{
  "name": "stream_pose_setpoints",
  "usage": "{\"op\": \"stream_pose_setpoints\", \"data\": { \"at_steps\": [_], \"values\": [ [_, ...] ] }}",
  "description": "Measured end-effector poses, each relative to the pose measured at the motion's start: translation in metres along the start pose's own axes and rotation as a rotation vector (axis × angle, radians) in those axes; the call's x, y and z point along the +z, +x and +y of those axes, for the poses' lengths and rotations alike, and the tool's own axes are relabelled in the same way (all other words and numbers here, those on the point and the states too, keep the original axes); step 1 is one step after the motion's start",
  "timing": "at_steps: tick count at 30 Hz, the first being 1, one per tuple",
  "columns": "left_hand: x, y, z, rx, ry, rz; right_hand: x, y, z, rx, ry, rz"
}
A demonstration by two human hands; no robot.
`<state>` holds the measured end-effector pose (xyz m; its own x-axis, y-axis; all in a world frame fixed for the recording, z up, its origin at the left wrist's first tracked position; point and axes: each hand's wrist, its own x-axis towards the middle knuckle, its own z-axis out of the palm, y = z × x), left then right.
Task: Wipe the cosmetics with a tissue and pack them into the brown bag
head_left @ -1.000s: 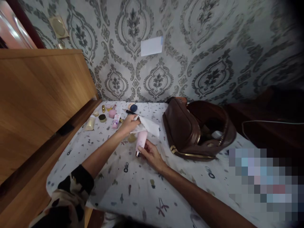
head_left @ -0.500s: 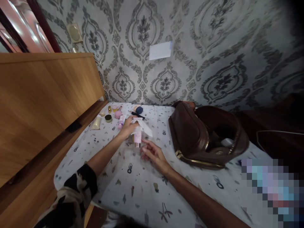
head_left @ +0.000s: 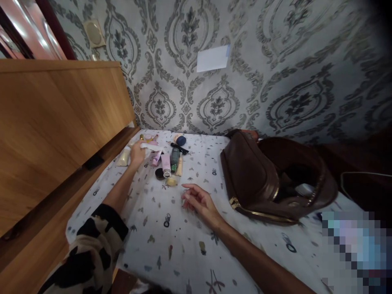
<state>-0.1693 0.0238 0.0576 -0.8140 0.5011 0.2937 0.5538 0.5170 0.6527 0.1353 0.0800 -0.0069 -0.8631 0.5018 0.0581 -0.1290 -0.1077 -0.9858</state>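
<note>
My left hand [head_left: 138, 153] is closed on a thin, white tissue-like sheet [head_left: 152, 147], which stretches rightward over the small items at the back left. My right hand [head_left: 199, 201] hovers above the cloth, fingers loosely apart and holding nothing. Between the hands lie a pale pink tube [head_left: 165, 163] with a silvery cap, a dark green bottle [head_left: 174, 158] and a beige tube [head_left: 179, 166]. A black round lid or jar [head_left: 159, 174] and a yellowish round piece [head_left: 171, 181] are in front of them. The sheet partly covers a pink-purple tube [head_left: 156, 158].
An open brown leather bag [head_left: 251, 175] stands on the right of the patterned white cloth [head_left: 183, 241]. A cream tube [head_left: 123, 157] lies near the wooden cabinet [head_left: 61, 122] at left. A dark blue sponge-like piece [head_left: 181, 141] sits near the wall.
The pale pink tube, upright by my left hand before, now lies among the other items, let go. My left hand has moved left with the white sheet. My right hand stays nearly in place.
</note>
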Motion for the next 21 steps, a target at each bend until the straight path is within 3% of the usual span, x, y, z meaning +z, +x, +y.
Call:
{"op": "stream_pose_setpoints", "data": {
  "at_steps": [4, 7, 10, 13, 15, 21],
  "values": [
    [-0.031, -0.008, -0.039, -0.102, 0.227, 0.089, -0.002, 0.0, 0.001, 0.004, 0.011, -0.014],
    [-0.038, -0.01, -0.058, -0.168, 0.31, 0.061, -0.002, 0.0, 0.002, 0.001, 0.006, -0.019],
    [-0.042, -0.007, -0.062, -0.22, 0.302, 0.024, -0.001, 0.0, 0.002, 0.0, 0.006, -0.026],
    [-0.045, -0.007, -0.055, -0.261, 0.17, 0.0, 0.001, -0.001, 0.001, 0.006, 0.013, -0.035],
    [-0.047, -0.015, -0.044, -0.278, -0.15, -0.005, 0.002, -0.001, 0.002, 0.009, 0.012, -0.038],
    [-0.034, -0.084, 0.012, -0.142, -0.664, -0.179, 0.009, -0.008, -0.001, -0.063, -0.043, -0.079]
  ]
}}
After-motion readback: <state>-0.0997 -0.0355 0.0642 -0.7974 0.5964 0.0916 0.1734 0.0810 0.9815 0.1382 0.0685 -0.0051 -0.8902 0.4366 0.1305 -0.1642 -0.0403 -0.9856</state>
